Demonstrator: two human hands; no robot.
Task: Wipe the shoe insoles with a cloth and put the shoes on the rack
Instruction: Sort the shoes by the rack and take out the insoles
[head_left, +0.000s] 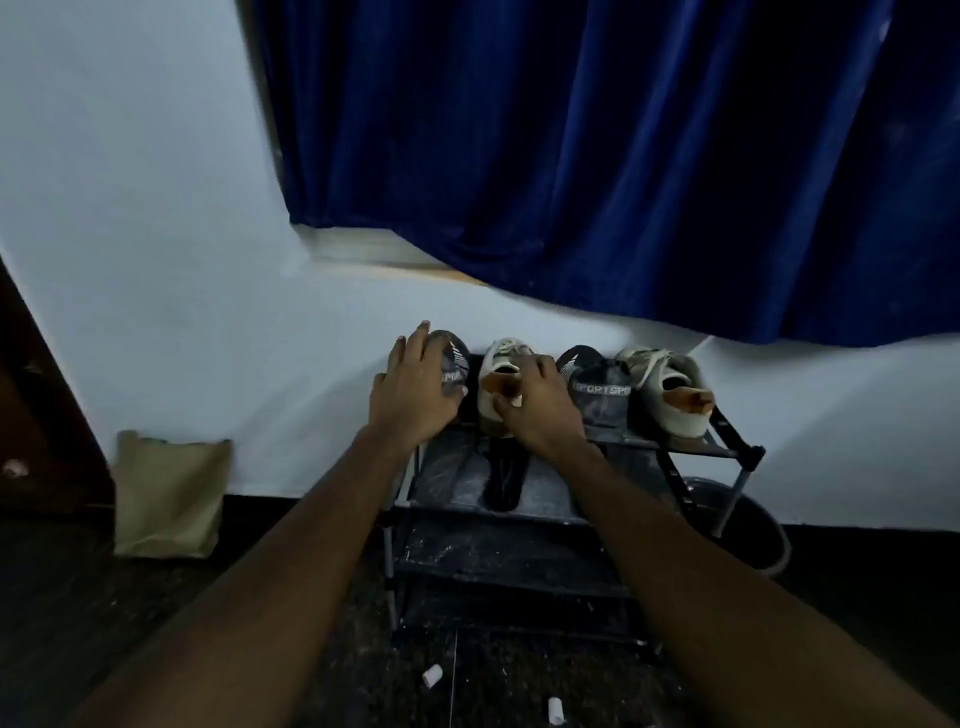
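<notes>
Several shoes stand in a row on the top shelf of a black rack (722, 451) against the wall. My left hand (410, 389) lies over the leftmost black sports shoe (457, 358), fingers spread across its top. My right hand (535, 400) grips the heel of the white sneaker (501, 364) beside it, thumb against the heel. Further right stand a second black sports shoe (597, 387) and a second white sneaker (670, 387) with a brown lining. No cloth is in either hand.
A black sandal (503, 480) lies on the rack's lower shelf. A tan bag (169, 499) leans on the wall at left. A dark bucket (748, 525) sits right of the rack. A blue curtain (597, 156) hangs above. Small white scraps (432, 675) lie on the dark floor.
</notes>
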